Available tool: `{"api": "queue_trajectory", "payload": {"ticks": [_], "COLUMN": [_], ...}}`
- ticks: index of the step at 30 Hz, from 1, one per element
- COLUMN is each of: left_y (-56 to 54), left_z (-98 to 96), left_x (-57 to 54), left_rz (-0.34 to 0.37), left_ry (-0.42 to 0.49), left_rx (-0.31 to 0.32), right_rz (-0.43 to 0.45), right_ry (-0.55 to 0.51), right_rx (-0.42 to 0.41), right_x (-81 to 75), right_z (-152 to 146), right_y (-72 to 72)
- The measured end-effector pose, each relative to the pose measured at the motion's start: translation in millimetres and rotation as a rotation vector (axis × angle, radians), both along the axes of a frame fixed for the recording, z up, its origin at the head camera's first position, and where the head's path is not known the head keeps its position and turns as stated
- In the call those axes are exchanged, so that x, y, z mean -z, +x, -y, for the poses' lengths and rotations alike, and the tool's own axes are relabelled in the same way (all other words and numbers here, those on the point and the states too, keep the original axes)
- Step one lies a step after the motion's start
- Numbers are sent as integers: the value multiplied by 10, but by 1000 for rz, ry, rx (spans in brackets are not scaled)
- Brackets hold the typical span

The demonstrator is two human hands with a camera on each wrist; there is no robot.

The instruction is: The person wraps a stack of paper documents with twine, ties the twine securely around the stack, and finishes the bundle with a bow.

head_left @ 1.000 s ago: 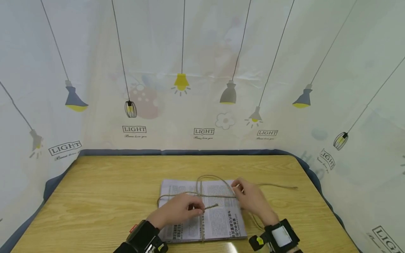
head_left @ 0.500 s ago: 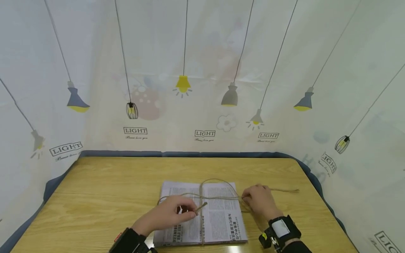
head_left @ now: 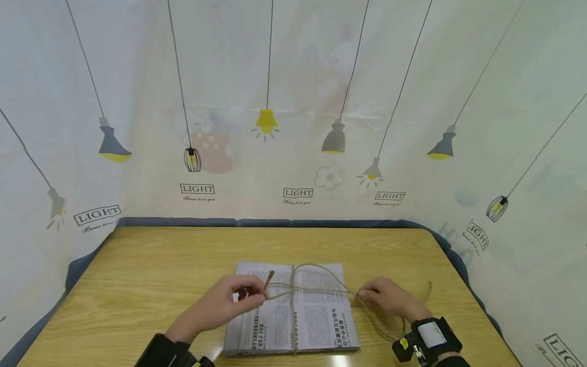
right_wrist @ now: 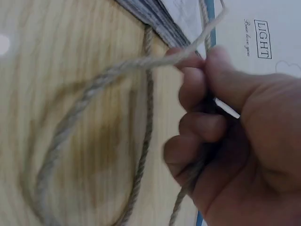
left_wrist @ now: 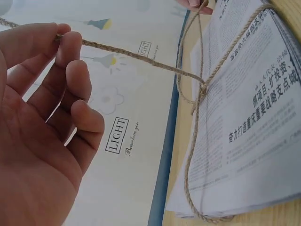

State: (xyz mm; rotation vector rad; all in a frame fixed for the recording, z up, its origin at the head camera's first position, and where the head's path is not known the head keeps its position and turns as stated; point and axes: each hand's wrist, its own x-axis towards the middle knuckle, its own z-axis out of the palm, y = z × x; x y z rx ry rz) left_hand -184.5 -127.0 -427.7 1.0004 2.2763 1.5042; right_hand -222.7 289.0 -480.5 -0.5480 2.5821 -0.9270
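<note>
A stack of newspapers (head_left: 316, 316) lies on the table, with brown twine (head_left: 292, 326) running over it lengthwise and crosswise and meeting near the middle of its top. My left hand (head_left: 224, 300), over the stack's left side, pinches one end of the twine between thumb and fingertips; a short frayed tip sticks up past them. In the left wrist view that strand (left_wrist: 141, 57) runs straight from the fingers to the crossing. My right hand (head_left: 390, 298), just beyond the stack's right edge, pinches the twine too, and a loop (right_wrist: 61, 136) hangs below it. Another length passes through its curled fingers.
The wooden table (head_left: 174, 255) extends on both sides of the stack. Behind it hangs a pale cloth (head_left: 238, 76) printed with lamps, with a dark blue band (head_left: 261, 223) along the table's far edge. Slack twine (head_left: 378, 329) trails at the right.
Both hands have moved apart, the left one leftward with its twine end, the right one rightward and a little nearer. The crosswise strands are drawn closer to the crossing.
</note>
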Motion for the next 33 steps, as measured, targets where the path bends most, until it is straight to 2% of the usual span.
{"api": "queue_trajectory", "payload": {"ticks": [6, 11, 14, 17, 23, 28, 33], "left_y": [44, 66, 80, 99, 103, 107, 156], "left_z": [84, 152, 210, 295, 486, 635, 803], "left_x": [-86, -169, -231, -310, -460, -528, -592], "left_rz": [-33, -122, -138, -106, -63, -82, -124], "left_ry": [84, 158, 180, 216, 348, 451, 442], "left_rx": [-7, -51, -90, -100, -72, -50, -97], "right_rz": [-38, -64, -77, -90, -95, -108, -108], "right_ry": [2, 27, 38, 53, 76, 90, 91], "right_rx": [35, 76, 111, 147, 186, 209, 234], "right_x": [26, 63, 76, 76, 67, 85, 84], "right_z": [-15, -20, -14, 4, 46, 59, 75], "right_y": [31, 29, 19, 18, 26, 18, 18]}}
